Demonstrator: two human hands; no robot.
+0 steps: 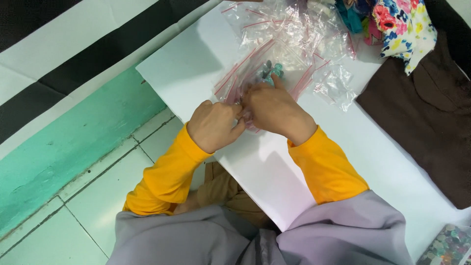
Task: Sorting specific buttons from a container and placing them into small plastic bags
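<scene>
Our left hand [213, 125] pinches one edge of a small clear bag [255, 81] on the white table [196, 64]; our right hand [274, 109] grips the same bag (greenish beads [271, 69] inside). Further right lie more bags [333, 86], then brown cloth [427, 118].

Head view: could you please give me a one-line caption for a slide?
Left hand and right hand pinch a small clear zip bag of greenish beads on a white table.
</scene>
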